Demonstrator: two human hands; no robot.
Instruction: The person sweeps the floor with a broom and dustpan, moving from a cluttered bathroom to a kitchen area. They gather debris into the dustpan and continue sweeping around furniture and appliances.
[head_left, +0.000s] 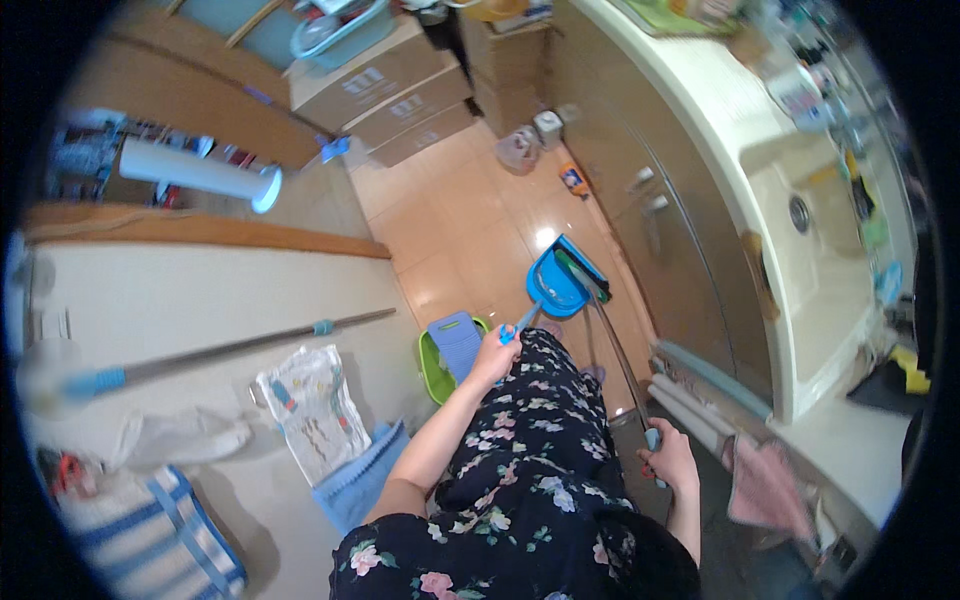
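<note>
My left hand (498, 355) grips the short handle of a blue dustpan (535, 283), whose pan rests on or just above the tiled floor. Some light-coloured debris appears to lie inside it. In my right hand (673, 454) is the grip of a long-handled broom (621, 345). Its green head with dark bristles meets the right part of the pan. Below my left hand a purple washboard (454, 346) leans in a green basin (430, 369).
A cabinet with a sink (772, 195) runs along the right. Cardboard boxes (397, 97) are stacked ahead. An orange packet (574, 181) and a plastic bag (518, 150) lie by the cabinet's foot. A pole (247, 358), a striped bag (161, 536) and cloths are along the left wall.
</note>
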